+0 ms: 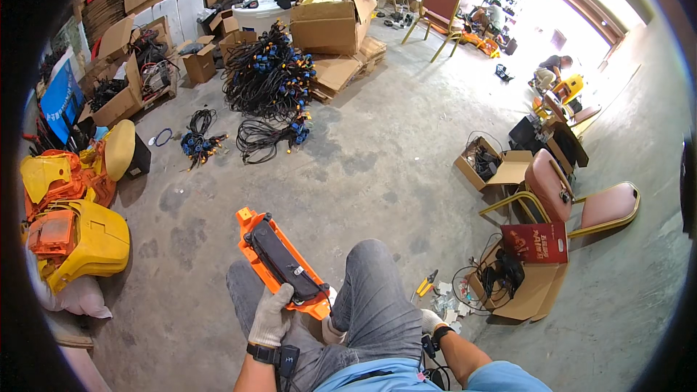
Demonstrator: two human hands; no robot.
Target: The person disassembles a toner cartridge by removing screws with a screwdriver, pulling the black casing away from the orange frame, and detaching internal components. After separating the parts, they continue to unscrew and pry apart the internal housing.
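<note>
Yellow plastic shells [83,243] lie at the left on the rough concrete floor [377,160]. The gloved left hand [272,316] wraps its fingers around a long orange panel [279,261] with a black insert, over the lap. The right hand [430,319] hangs beside the knee, grip unclear, near yellow pliers [426,283]

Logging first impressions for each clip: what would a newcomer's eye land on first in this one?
Most likely the bright orange panel with a black insert, held by the gloved left hand over the person's knees at lower centre. Next, the big tangle of black cables with blue connectors on the concrete floor above it, and the yellow and orange plastic shells heaped at the left edge. The right hand sits low beside the right knee, mostly hidden.
</note>
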